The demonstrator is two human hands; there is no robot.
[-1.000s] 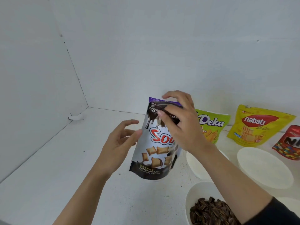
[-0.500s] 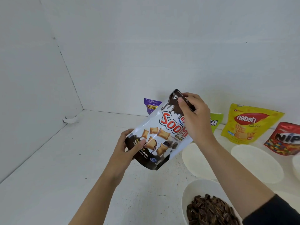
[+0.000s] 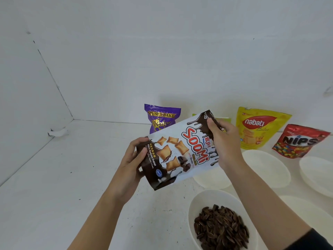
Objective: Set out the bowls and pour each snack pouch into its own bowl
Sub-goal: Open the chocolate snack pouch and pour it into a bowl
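I hold a white and brown Soomi pouch (image 3: 177, 150) tilted on its side above the white table. My left hand (image 3: 132, 159) grips its bottom end, and my right hand (image 3: 222, 139) pinches its top edge. Under the pouch's top end lies an empty white bowl (image 3: 212, 179), partly hidden. A bowl (image 3: 200, 201) of dark seeds stands near the front. Two more empty bowls (image 3: 268, 166) (image 3: 317, 172) sit to the right.
Along the back wall stand a purple wafer pouch (image 3: 162, 116), a green pouch (image 3: 224, 120) mostly hidden behind my right hand, a yellow Nabati pouch (image 3: 259, 129) and a red Nips pouch (image 3: 299, 141). Another white bowl rim (image 3: 306, 208) shows at the right.
The Soomi pouch has swung from upright to lying nearly sideways. My left hand came in and took hold of its bottom end. The purple pouch behind it has come into view.
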